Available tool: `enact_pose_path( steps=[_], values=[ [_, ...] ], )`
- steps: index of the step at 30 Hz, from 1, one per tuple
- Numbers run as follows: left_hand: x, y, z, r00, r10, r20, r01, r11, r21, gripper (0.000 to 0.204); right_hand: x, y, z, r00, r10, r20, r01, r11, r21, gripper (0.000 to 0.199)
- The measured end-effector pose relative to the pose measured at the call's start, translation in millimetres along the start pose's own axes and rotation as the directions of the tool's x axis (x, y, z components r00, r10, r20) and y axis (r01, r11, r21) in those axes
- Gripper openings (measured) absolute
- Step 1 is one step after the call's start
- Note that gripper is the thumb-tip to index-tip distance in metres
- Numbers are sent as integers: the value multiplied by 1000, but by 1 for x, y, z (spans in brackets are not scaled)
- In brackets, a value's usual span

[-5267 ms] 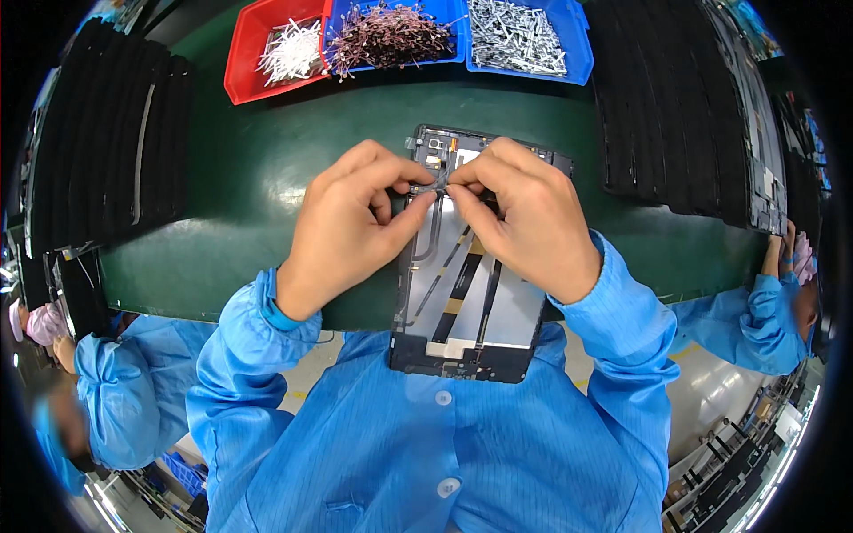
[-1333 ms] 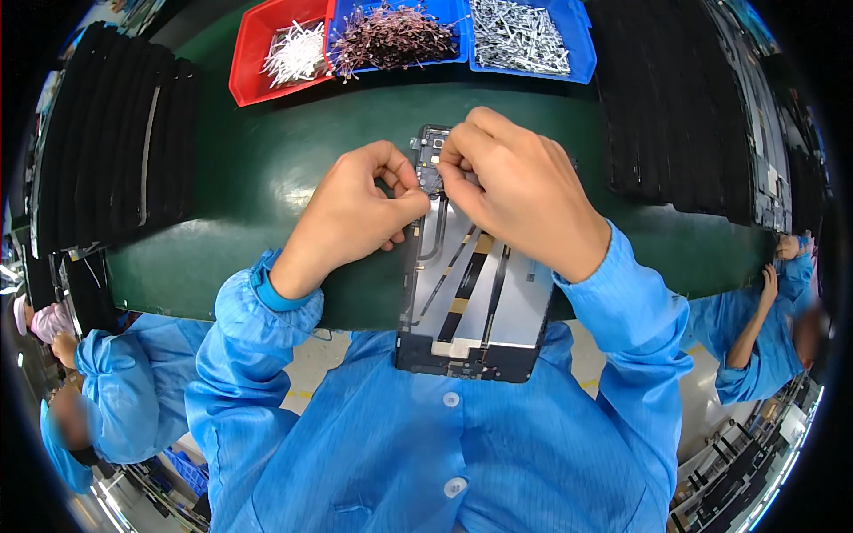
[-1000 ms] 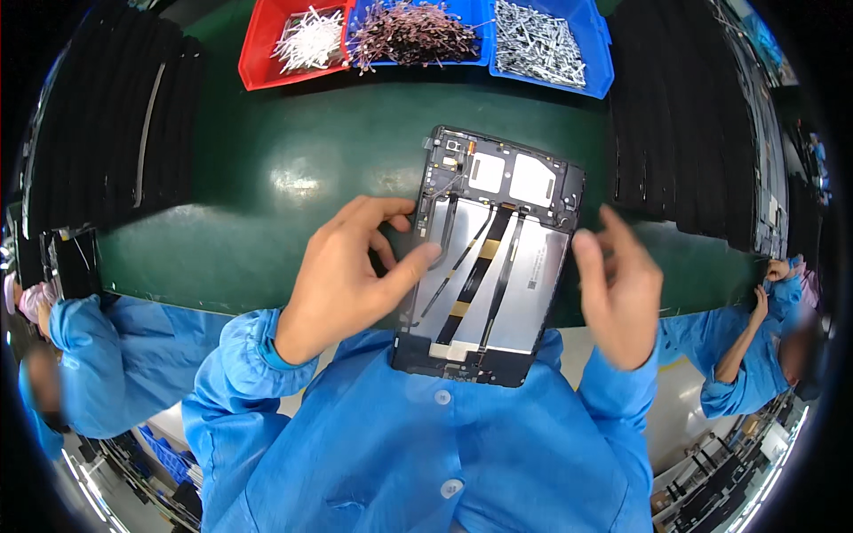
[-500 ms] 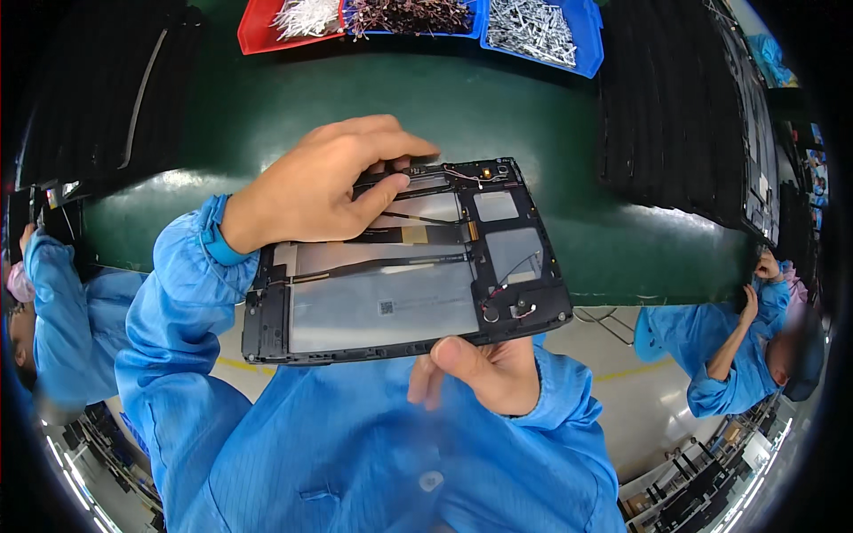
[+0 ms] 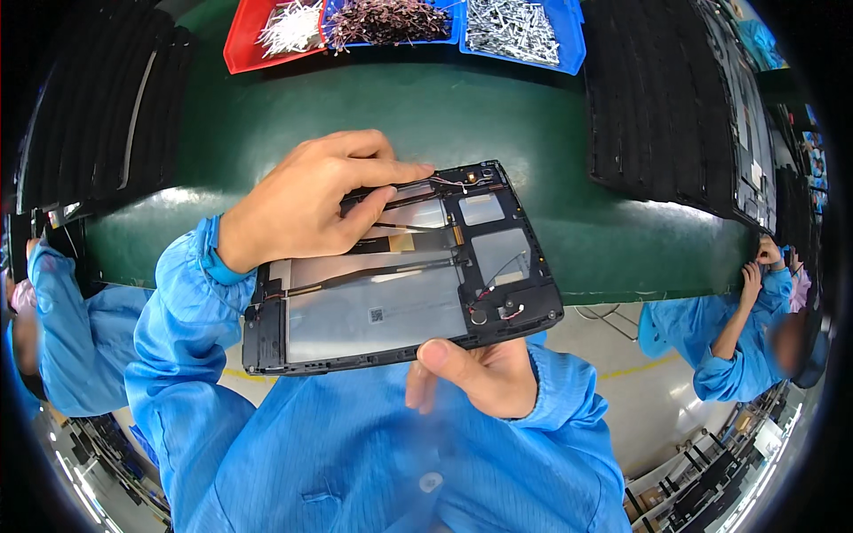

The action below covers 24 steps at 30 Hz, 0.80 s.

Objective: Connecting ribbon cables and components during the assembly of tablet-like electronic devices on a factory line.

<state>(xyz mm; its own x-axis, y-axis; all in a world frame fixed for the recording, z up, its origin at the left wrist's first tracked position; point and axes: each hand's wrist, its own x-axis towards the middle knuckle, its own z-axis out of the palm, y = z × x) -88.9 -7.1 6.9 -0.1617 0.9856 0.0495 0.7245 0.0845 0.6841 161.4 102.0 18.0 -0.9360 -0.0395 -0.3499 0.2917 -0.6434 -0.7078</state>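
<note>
My left hand (image 5: 302, 204) grips the far long edge of the open tablet frame (image 5: 400, 275), fingers curled over the rim, thumb pressed on the inside near the flat cables. The frame is held level above the near edge of the green tabletop (image 5: 462, 115), long side running left to right, inner side up. My right hand (image 5: 475, 377) holds the near long edge, thumb on top and fingers closed underneath.

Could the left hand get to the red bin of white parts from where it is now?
Probably not right away: the left hand grips the tablet frame. The green table toward the red bin looks unobstructed.
</note>
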Motion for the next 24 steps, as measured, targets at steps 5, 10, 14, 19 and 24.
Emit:
enact_pose_path(
  steps=[5,10,14,19,24],
  values=[
    [1,-2,3,1000,-1,-11,1,1000,5,45,-1,2,-5,1000,12,6,-11,1000,-12,34],
    [2,-1,7,1000,-13,-29,14,1000,4,45,1,2,-8,999,31,-43,-27,996,80,26],
    [-7,8,10,993,-99,-65,95,994,-59,44,-5,-18,-28,995,5,-100,-9,999,-40,21],
    [-19,21,36,950,-167,-264,174,985,4,45,-11,-30,-67,938,-171,-302,94,963,-253,46],
    [-23,26,51,879,-381,-287,286,903,-320,63,12,-28,-79,831,-430,-352,243,851,-466,56]
  ],
)
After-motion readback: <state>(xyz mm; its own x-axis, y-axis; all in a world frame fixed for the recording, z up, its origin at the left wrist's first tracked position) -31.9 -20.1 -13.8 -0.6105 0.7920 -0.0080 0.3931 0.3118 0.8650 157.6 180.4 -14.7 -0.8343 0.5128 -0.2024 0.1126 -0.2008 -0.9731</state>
